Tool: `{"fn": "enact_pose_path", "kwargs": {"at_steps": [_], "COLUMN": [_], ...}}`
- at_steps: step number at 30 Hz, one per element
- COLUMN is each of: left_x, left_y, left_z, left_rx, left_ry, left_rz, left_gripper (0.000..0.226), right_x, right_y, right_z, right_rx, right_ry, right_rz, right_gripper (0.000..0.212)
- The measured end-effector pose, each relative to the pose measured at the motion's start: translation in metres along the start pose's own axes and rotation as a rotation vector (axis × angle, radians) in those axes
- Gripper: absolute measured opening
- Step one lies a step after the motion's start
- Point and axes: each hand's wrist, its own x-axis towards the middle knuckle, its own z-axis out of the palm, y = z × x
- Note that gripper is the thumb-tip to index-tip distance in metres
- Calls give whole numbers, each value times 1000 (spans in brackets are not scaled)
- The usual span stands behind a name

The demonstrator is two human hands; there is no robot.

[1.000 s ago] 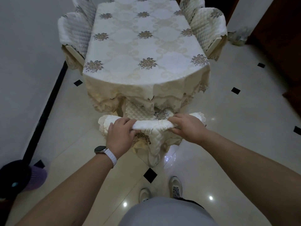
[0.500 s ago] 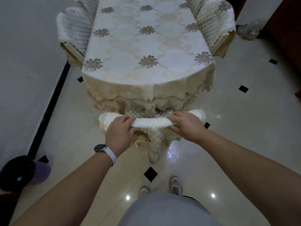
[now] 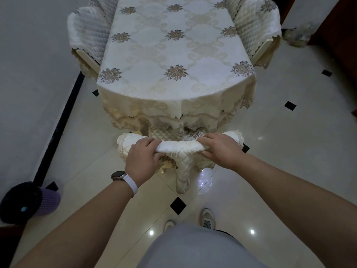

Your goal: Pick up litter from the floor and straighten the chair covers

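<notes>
Nearest, pale trainers (image 3: pixel 207 218) on glossy cream floor tiles (image 3: pixel 289 151) with black diamond insets. Off to the left on the floor, a purple-and-black fuzzy object (image 3: pixel 46 200). Further out, gripping the cream quilted chair cover with lace trim (image 3: pixel 179 148), bunched along the top of the nearest chair back: left hand (image 3: pixel 144 157), smartwatch on a white strap (image 3: pixel 123 178) at the wrist, curled round it left of centre; right hand (image 3: pixel 220 149) clasping it right of centre. Just beyond, a cream tablecloth with brown flower motifs (image 3: pixel 173 55). Flanking the table, quilted white covers (image 3: pixel 88 35) on side chairs.
</notes>
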Motion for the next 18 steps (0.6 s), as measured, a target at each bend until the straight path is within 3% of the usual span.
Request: {"fn": "enact_pose_path", "kwargs": {"at_steps": [7,18], "left_x": [-7,-39], "left_y": [2,10], "left_z": [-8,-36], "left_rx": [39,-17], "left_ry": [-37,134], "left_rz": [160,466], "left_gripper": [38,40], "right_x": [-13,-71], "right_y": [-29,-84], "right_z": [-10,-19], "right_rx": [-112,-191], "right_ry": [-37,337], "right_rz": [40,138], "right_gripper": [37,46]}}
